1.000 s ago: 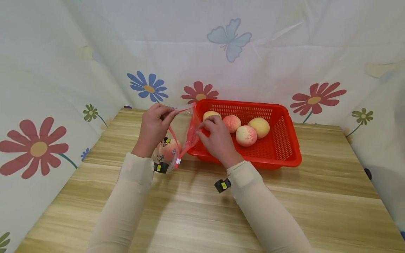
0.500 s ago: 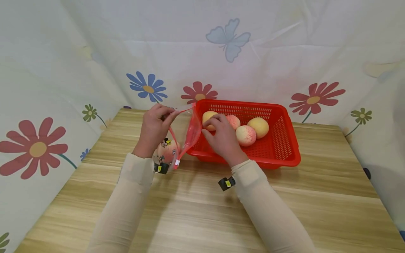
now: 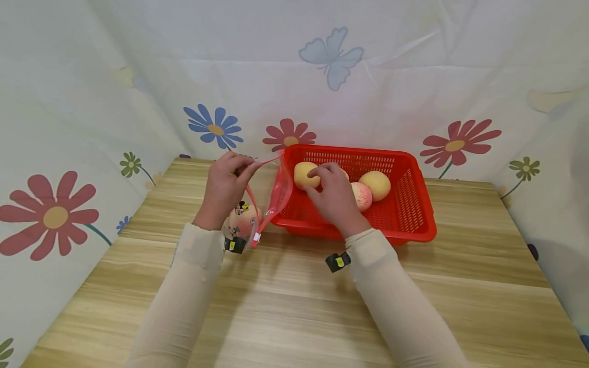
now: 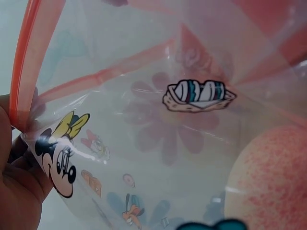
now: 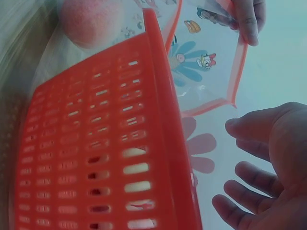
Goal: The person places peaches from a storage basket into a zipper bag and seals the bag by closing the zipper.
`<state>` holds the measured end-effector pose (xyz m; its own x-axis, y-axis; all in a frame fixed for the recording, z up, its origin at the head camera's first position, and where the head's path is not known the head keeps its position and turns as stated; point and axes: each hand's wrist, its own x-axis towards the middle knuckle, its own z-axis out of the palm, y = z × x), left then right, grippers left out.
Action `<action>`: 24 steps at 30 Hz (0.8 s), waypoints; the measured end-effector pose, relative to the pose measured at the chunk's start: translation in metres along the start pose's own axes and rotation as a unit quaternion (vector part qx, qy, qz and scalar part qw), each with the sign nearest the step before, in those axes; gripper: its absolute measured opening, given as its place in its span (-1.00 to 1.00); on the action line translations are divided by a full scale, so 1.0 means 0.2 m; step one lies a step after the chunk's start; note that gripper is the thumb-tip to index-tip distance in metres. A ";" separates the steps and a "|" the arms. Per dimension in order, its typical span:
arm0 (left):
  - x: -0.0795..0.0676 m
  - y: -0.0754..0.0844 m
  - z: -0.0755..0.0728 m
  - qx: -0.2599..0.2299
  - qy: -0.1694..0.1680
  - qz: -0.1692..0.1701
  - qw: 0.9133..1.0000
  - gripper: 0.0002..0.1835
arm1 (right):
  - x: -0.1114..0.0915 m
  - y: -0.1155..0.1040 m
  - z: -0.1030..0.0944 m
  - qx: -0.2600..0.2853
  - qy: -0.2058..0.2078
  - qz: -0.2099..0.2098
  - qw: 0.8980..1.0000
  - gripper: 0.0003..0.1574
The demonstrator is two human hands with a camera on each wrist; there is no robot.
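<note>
right hand (image 3: 333, 191) has moved into the red basket (image 3: 414, 204), fingers spread over a yellow peach (image 3: 304, 175); left hand (image 3: 225, 186) pinches the zip bag (image 3: 271, 197) open; one peach (image 3: 241, 220) bagged, three left

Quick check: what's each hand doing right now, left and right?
Left hand: pinches the rim of the clear cartoon-print zip bag, holding it open.
Right hand: inside the red basket, fingers spread over a peach; no grip visible.
</note>
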<state>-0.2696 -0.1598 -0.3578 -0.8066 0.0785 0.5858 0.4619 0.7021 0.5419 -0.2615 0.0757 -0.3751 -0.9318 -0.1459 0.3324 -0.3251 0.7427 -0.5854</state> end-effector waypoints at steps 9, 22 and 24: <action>0.00 0.01 0.00 0.000 0.000 0.001 1.000 -0.70 | 0.02 0.04 -0.05 -0.005 -0.021 0.038 0.999 -0.58; 0.00 0.00 0.01 0.002 -0.001 0.000 1.000 -0.70 | 0.04 0.10 -0.09 -0.030 -0.039 0.067 0.997 -0.42; 0.00 0.00 0.01 0.001 -0.001 0.000 1.000 -0.70 | 0.04 0.11 -0.10 -0.031 -0.040 0.068 0.996 -0.43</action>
<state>-0.2704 -0.1579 -0.3600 -0.8073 0.0794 0.5847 0.4609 0.7036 0.5408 -0.2735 0.1031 -0.3700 -0.9772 -0.0913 0.1919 -0.1870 0.7983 -0.5725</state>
